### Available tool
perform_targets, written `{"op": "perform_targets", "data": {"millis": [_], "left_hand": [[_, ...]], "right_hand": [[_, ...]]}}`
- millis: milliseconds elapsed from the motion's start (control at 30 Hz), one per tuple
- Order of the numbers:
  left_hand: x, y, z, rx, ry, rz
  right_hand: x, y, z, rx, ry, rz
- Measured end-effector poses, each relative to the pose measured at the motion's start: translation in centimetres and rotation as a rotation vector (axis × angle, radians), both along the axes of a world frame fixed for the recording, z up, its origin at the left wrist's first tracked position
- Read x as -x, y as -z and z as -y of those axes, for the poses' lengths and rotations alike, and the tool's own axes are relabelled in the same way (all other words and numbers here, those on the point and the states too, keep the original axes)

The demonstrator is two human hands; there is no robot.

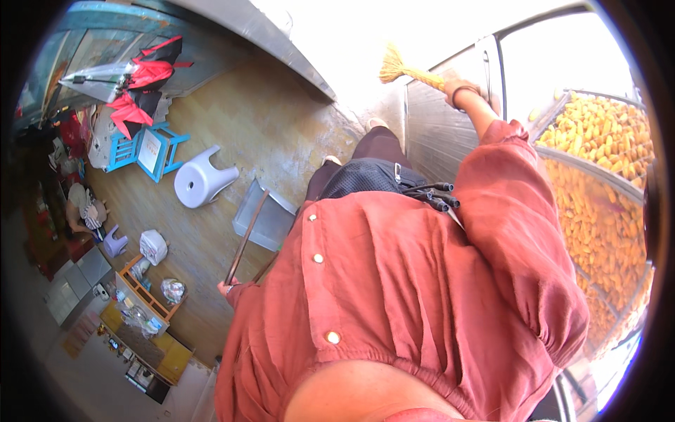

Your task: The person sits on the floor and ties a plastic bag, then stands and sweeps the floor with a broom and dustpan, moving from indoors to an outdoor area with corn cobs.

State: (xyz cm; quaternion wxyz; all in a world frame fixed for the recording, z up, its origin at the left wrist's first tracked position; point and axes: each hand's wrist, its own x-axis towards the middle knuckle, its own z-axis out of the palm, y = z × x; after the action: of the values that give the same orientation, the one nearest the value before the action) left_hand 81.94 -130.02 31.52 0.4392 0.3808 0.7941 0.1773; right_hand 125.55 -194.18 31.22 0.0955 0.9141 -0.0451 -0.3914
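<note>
Low on the left, my left hand [228, 286] grips the end of a long wooden handle [247, 240]. That handle leads to a grey metal dustpan [269, 224], partly hidden by my red shirt. My right arm reaches out to the upper right, where my right hand [464, 94] holds a straw broom [408, 68] by its handle, bristles pointing left. The hand is close to the edge of a metal door [440, 116]; whether it touches the door I cannot tell. Bright light washes out the ground around the broom.
A lilac plastic stool [203, 178], a blue chair [152, 150] and a red-and-black umbrella [150, 74] are to the left. Another person [84, 208] is farther back, near a wooden-framed table [142, 295]. Corn cobs [601, 134] lie heaped beyond the door.
</note>
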Motion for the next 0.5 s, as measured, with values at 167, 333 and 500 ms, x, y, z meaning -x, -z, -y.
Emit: {"op": "perform_targets", "data": {"millis": [167, 333, 500], "left_hand": [[1.5, 2.4, -1.3, -0.115, -0.172, 0.069], [1.4, 2.3, 2.4, -0.299, -0.361, 0.08], [-2.6, 2.9, 6.9, -0.303, -0.285, 0.065]], "right_hand": [[-0.1, 4.8, 7.7, -0.046, 0.124, 0.055], [-0.6, 6.0, 11.7, -0.139, 0.121, -0.006], [-0.1, 5.0, 13.7, -0.099, 0.167, -0.048]]}}
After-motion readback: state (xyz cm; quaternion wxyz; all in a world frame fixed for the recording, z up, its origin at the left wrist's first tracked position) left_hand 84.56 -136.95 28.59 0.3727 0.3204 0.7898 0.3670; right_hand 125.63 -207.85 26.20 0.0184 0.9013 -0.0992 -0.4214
